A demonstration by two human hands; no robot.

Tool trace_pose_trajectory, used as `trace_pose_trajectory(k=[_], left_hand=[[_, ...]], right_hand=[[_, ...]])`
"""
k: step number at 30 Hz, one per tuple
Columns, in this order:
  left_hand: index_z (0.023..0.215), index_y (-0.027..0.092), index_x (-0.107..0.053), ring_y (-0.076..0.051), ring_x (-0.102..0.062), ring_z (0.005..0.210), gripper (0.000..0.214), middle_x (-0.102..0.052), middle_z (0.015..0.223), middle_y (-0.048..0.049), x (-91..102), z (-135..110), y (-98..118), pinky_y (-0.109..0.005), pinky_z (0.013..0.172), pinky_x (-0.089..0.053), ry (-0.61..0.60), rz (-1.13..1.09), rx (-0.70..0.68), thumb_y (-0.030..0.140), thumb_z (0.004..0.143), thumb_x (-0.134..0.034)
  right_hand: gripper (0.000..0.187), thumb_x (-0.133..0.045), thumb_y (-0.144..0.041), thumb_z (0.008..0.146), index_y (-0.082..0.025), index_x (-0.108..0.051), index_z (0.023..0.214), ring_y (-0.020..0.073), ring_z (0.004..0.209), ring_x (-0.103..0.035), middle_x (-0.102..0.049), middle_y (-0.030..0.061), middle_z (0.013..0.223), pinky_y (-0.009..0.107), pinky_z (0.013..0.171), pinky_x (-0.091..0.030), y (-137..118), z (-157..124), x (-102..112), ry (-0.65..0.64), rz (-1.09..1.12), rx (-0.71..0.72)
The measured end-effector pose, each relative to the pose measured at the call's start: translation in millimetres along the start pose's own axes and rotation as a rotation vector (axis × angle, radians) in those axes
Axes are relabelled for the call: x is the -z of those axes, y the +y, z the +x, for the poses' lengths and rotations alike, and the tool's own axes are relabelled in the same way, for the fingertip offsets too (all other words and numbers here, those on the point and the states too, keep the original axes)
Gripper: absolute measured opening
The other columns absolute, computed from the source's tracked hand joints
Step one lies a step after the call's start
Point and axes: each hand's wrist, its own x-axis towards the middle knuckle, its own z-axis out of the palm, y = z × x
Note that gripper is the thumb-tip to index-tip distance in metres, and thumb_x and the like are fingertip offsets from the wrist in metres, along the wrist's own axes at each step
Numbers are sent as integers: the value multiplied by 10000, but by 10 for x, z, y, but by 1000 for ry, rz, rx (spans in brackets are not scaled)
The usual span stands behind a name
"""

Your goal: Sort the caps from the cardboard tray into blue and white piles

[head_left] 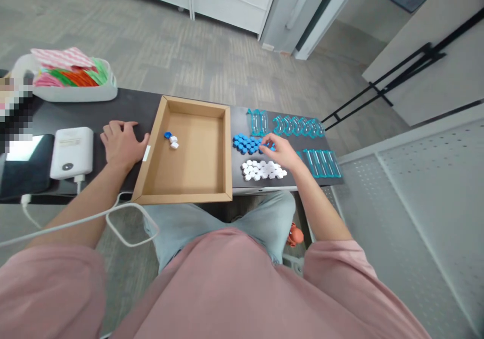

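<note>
My left hand (123, 145) lies on the dark table with its fingers spread, at the left wall of a shallow cardboard tray (196, 197). Inside the tray, toward its left side, sit one blue hexagonal piece (167, 135) and two white hexagonal pieces (174, 146), close together. My right hand (279, 151) is over a cluster of blue hexagonal pieces (245, 144) right of the tray. Its thumb and forefinger pinch at a blue piece on the cluster's right side, partly hidden by the fingers. Nearer me lies a cluster of white hexagonal pieces (262, 170).
Clear teal plastic parts (298, 126) line the table's far right, with more teal parts (322, 163) nearer me. On the left are a white power bank (72, 152), a dark tablet (28, 165) and a white basket (77, 94) of colourful items. A white cable (130, 205) loops across my left forearm.
</note>
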Motion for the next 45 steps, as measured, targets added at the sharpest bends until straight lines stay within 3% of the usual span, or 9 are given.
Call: trace_pose_trajectory(k=[4,8,12,18,22,27,34,39,45], left_hand=[[1623,35,-640,-495,-420,1540,744,-490,1650,-297,-9,0,13,-628,1333,-371,16,-3,29,438,1005,-542],[1603,-5,-672,-529,-417,1558,841,-505,1632,-331,37,-37,60,-637,1334,-365,18,-18,23,495,957,-474],[1580,-28,-696,-544,-431,1550,909,-524,1619,-349,66,-61,82,-637,1323,-377,33,0,26,524,913,-422],[1546,-20,-724,-547,-458,1510,974,-549,1575,-355,17,-31,26,-644,1309,-400,51,32,4,600,864,-411],[1550,-10,-717,-528,-461,1497,902,-557,1564,-349,6,-11,22,-634,1312,-402,47,31,0,564,908,-449],[1560,-1,-707,-509,-458,1507,802,-560,1576,-336,34,-10,38,-625,1310,-400,34,12,18,550,1033,-460],[1565,28,-694,-481,-479,1515,706,-569,1573,-306,1,-13,-2,-584,1294,-408,31,8,2,452,1019,-548],[1521,70,-714,-473,-511,1479,659,-598,1550,-299,-115,49,-89,-582,1271,-437,97,4,-22,465,1013,-574],[1533,98,-688,-483,-494,1502,652,-578,1578,-296,-191,96,-145,-610,1300,-412,100,-26,-26,481,1013,-601]], right_hand=[[138,-759,-347,938,-250,-660,935,249,924,-735,-808,67,961,381,920,-570,575,-185,260,143,-24,-221],[136,-779,-264,870,-252,-643,876,256,929,-773,-827,67,949,385,928,-594,884,-196,284,145,-74,-274],[161,-784,-215,851,-255,-641,913,276,988,-817,-844,74,989,405,976,-625,979,-77,162,105,-75,-256],[405,-719,-154,823,-230,-654,1216,292,1124,-849,-815,158,1398,461,1044,-657,1058,-101,118,199,78,-204],[384,-701,-184,842,-225,-670,1223,302,1057,-824,-829,160,1282,521,1065,-658,1054,-272,177,315,85,-184],[236,-717,-309,970,-226,-713,1190,269,966,-789,-826,111,1130,462,975,-651,556,-272,23,205,146,23],[211,-683,-246,1081,-204,-737,1280,233,1012,-766,-816,102,1217,396,991,-604,-883,262,-650,-145,173,477],[295,-680,-233,1118,-173,-720,1404,293,1259,-753,-764,161,1426,408,1070,-570,-1671,804,-1252,-335,-101,438],[324,-570,-124,1131,-219,-737,1392,302,1198,-780,-780,131,1460,396,940,-567,-2010,1192,-1618,-438,-419,449]])
